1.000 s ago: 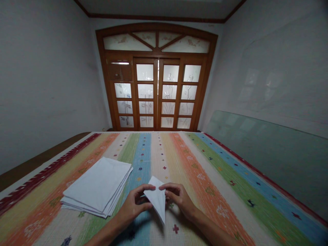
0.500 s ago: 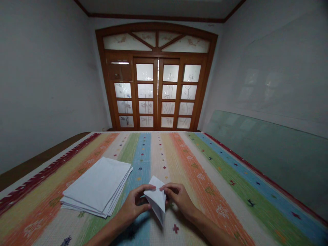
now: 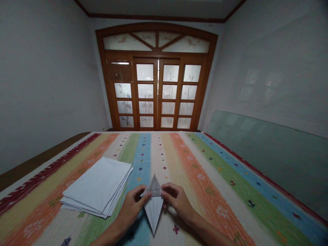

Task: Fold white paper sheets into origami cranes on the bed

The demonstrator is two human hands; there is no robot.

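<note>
A folded piece of white paper (image 3: 153, 210) lies between my hands, shaped like a long narrow diamond with one point away from me and one toward me. A crease runs across it where its upper triangle meets the lower part. My left hand (image 3: 134, 201) pinches its left corner between thumb and fingers. On the opposite side, my right hand (image 3: 178, 201) grips the right corner, thumb on the near face. Left of my left hand rests a stack of white paper sheets (image 3: 98, 186), its edges slightly uneven.
A striped, patterned cloth (image 3: 205, 205) covers the table under everything. Bare brown table edge (image 3: 43, 155) shows at the left. A pale green glass panel (image 3: 269, 150) stands along the right side. Beyond the table are wooden doors (image 3: 158, 92) with glass panes.
The paper's raised flap has been spread flat, turning the half-opened fold into a long diamond. My left thumb has moved up onto the paper's face; both hands keep their hold.
</note>
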